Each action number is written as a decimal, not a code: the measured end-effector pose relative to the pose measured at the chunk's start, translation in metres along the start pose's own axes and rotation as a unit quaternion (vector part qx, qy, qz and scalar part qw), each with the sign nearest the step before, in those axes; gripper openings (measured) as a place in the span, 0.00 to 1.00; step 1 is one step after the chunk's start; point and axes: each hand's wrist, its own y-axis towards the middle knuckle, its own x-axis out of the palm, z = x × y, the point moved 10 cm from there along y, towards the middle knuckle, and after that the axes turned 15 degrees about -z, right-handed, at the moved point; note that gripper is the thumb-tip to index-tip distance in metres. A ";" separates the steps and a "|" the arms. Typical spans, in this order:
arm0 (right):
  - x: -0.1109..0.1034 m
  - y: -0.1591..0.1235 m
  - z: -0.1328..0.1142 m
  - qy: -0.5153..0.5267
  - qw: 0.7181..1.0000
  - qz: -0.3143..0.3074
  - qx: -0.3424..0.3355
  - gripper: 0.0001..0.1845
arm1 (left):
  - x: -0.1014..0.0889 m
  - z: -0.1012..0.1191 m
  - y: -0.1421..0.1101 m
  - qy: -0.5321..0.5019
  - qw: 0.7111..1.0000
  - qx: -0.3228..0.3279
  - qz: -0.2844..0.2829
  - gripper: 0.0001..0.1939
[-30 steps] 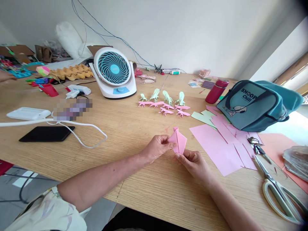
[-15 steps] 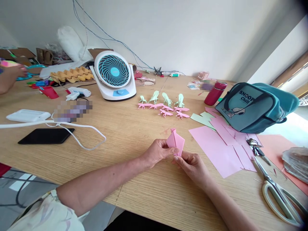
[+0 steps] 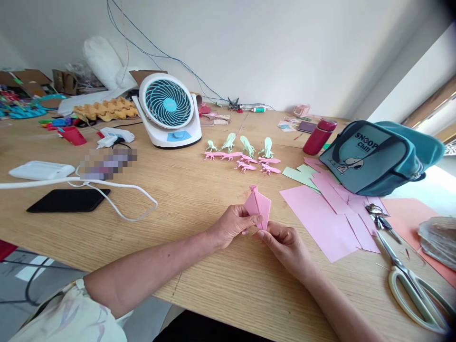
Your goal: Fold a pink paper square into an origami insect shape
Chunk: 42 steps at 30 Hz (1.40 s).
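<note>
A folded pink paper piece (image 3: 258, 205) stands tilted just above the wooden table (image 3: 199, 199), held between both hands. My left hand (image 3: 231, 225) pinches its left lower edge with thumb and fingers closed. My right hand (image 3: 285, 243) grips its bottom tip from the right. Behind them, a row of finished pink and green folded paper figures (image 3: 245, 154) sits on the table. Flat pink paper sheets (image 3: 324, 213) lie to the right of my hands.
Scissors (image 3: 413, 285) and keys (image 3: 378, 214) lie at the right. A teal bag (image 3: 381, 154) and a red bottle (image 3: 319, 136) stand beyond the sheets. A small fan (image 3: 167, 111), a black phone (image 3: 69, 200), a white cable (image 3: 114, 190) and craft clutter fill the left.
The pink piece has shifted slightly left and its fold has tightened between my fingers. Another person's hand at the far left edge has left the view.
</note>
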 end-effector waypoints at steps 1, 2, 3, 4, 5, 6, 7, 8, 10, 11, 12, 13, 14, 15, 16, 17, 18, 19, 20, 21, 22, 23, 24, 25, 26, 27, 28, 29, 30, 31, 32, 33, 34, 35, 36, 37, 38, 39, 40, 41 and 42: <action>0.000 0.000 0.000 -0.004 1.000 0.005 -0.001 0.24 | 0.003 -0.001 0.001 0.002 1.000 -0.003 -0.014 0.22; 0.000 0.000 0.000 -0.007 1.000 0.009 -0.003 0.24 | 0.005 -0.002 0.001 0.007 1.000 -0.007 -0.023 0.22; 0.000 0.000 -0.001 -0.011 1.000 0.012 -0.006 0.24 | 0.005 -0.003 0.001 0.012 1.000 -0.011 -0.024 0.22; 0.001 0.000 -0.002 -0.013 1.000 0.011 -0.008 0.24 | 0.004 -0.004 0.000 0.016 1.000 -0.015 -0.019 0.22; 0.001 0.000 -0.003 -0.012 1.000 0.009 -0.011 0.23 | 0.002 -0.004 -0.001 0.018 1.000 -0.016 -0.009 0.22; 0.002 0.000 -0.003 -0.009 1.000 0.007 -0.013 0.23 | 0.001 -0.003 -0.001 0.019 1.000 -0.014 0.000 0.22; 0.002 0.000 -0.004 -0.005 1.000 0.006 -0.014 0.23 | -0.001 -0.002 -0.001 0.022 1.000 -0.009 0.006 0.21; 0.001 0.000 -0.004 -0.001 1.000 0.006 -0.013 0.23 | 0.000 0.000 -0.001 0.028 1.000 -0.001 0.005 0.21; -0.004 0.000 -0.002 0.007 1.000 0.019 -0.005 0.24 | 0.003 0.005 0.000 0.045 0.999 0.016 -0.012 0.19; -0.008 -0.001 -0.001 0.016 0.999 0.032 -0.001 0.24 | 0.006 0.006 0.000 0.056 0.998 0.021 -0.025 0.18; -0.012 -0.002 0.000 0.032 0.998 0.049 0.001 0.24 | 0.009 0.007 0.000 0.068 0.997 0.021 -0.041 0.17; -0.017 -0.003 0.001 0.055 0.996 0.067 0.000 0.23 | 0.012 0.007 0.000 0.084 0.995 0.015 -0.056 0.15; -0.021 -0.005 0.002 0.082 0.993 0.085 -0.004 0.21 | 0.016 0.007 0.000 0.103 0.992 0.006 -0.072 0.13; -0.024 -0.006 0.002 0.109 0.989 0.100 -0.010 0.20 | 0.019 0.006 -0.002 0.126 0.988 -0.006 -0.088 0.10; -0.026 -0.006 0.003 0.133 0.985 0.109 -0.014 0.19 | 0.024 0.005 -0.003 0.154 0.982 -0.018 -0.106 0.09; -0.027 -0.006 0.003 0.150 0.982 0.110 -0.015 0.19 | 0.028 0.004 -0.005 0.183 0.975 -0.028 -0.125 0.08; -0.026 -0.006 0.005 0.161 0.981 0.106 -0.012 0.19 | 0.031 0.004 -0.007 0.212 0.966 -0.035 -0.142 0.08; -0.025 -0.005 0.006 0.167 0.981 0.099 -0.006 0.19 | 0.034 0.003 -0.008 0.237 0.958 -0.041 -0.155 0.08; -0.024 -0.005 0.009 0.171 0.981 0.093 0.002 0.20 | 0.035 0.002 -0.010 0.258 0.952 -0.047 -0.161 0.07; -0.023 -0.005 0.012 0.173 0.981 0.091 0.009 0.21 | 0.035 0.000 -0.010 0.274 0.947 -0.054 -0.158 0.06; -0.024 -0.005 0.014 0.173 0.980 0.095 0.013 0.22 | 0.033 -0.001 -0.010 0.287 0.945 -0.059 -0.149 0.06; -0.026 -0.006 0.016 0.174 0.979 0.104 0.011 0.22 | 0.030 -0.002 -0.010 0.295 0.944 -0.063 -0.133 0.06; -0.029 -0.007 0.017 0.178 0.977 0.114 0.007 0.21 | 0.027 -0.002 -0.009 0.301 0.945 -0.063 -0.115 0.06; -0.031 -0.008 0.019 0.183 0.975 0.123 0.002 0.19 | 0.024 0.000 -0.009 0.307 0.945 -0.056 -0.095 0.06; -0.033 -0.009 0.020 0.192 0.973 0.130 -0.002 0.19 | 0.022 0.003 -0.008 0.315 0.945 -0.042 -0.076 0.07; -0.033 -0.009 0.022 0.205 0.970 0.132 -0.002 0.18 | 0.020 0.007 -0.008 0.324 0.944 -0.024 -0.060 0.07; -0.033 -0.009 0.024 0.220 0.967 0.131 0.002 0.18 | 0.019 0.012 -0.007 0.335 0.941 -0.005 -0.045 0.07; -0.033 -0.010 0.026 0.233 0.963 0.132 0.006 0.18 | 0.018 0.017 -0.007 0.346 0.938 0.013 -0.030 0.07; -0.034 -0.010 0.028 0.243 0.960 0.137 0.011 0.19 | 0.016 0.021 -0.008 0.355 0.934 0.029 -0.016 0.08; -0.036 -0.011 0.029 0.248 0.958 0.145 0.013 0.19 | 0.013 0.025 -0.008 0.360 0.932 0.039 -0.002 0.08; -0.038 -0.012 0.030 0.248 0.956 0.156 0.015 0.19 | 0.010 0.027 -0.008 0.358 0.933 0.045 0.010 0.08; -0.040 -0.013 0.031 0.244 0.955 0.167 0.016 0.20 | 0.007 0.028 -0.008 0.351 0.935 0.049 0.020 0.08; -0.041 -0.014 0.031 0.238 0.955 0.174 0.017 0.20 | 0.005 0.029 -0.008 0.339 0.939 0.052 0.025 0.08; -0.041 -0.014 0.031 0.232 0.956 0.176 0.019 0.20 | 0.003 0.029 -0.007 0.324 0.944 0.054 0.026 0.09; -0.041 -0.014 0.032 0.229 0.958 0.174 0.021 0.20 | 0.002 0.029 -0.007 0.310 0.949 0.056 0.024 0.11; -0.040 -0.013 0.032 0.230 0.958 0.169 0.020 0.20 | 0.002 0.029 -0.006 0.297 0.953 0.059 0.020 0.12; -0.038 -0.013 0.032 0.233 0.958 0.163 0.018 0.20 | 0.002 0.029 -0.006 0.286 0.956 0.061 0.016 0.13; -0.037 -0.012 0.032 0.238 0.958 0.159 0.016 0.19 | 0.002 0.029 -0.005 0.278 0.959 0.061 0.011 0.14; -0.036 -0.011 0.031 0.241 0.958 0.156 0.014 0.19 | 0.002 0.028 -0.005 0.274 0.960 0.060 0.010 0.14; -0.034 -0.011 0.031 0.244 0.957 0.154 0.014 0.19 | 0.002 0.028 -0.005 0.272 0.960 0.059 0.009 0.14; -0.033 -0.010 0.030 0.245 0.957 0.153 0.015 0.19 | 0.002 0.027 -0.005 0.273 0.960 0.058 0.009 0.14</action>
